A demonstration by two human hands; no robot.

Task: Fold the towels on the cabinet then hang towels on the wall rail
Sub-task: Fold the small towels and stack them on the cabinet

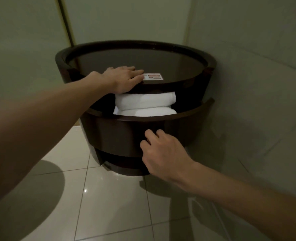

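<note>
Dark-brown round cabinet point(143, 61) holds white folded towels point(143, 101) stacked in its open shelf. Left hand point(124, 77) lies flat, fingers straight, on the top's front edge, touching a white-and-red label point(153, 77), its writing unreadable. Right hand point(163, 150) curls its fingers against the lower front; any grip is hidden.

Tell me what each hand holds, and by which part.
Left hand rests flat on the cabinet top, holding nothing. Right hand curls against the drawer front; whether it grips cannot be told.
</note>
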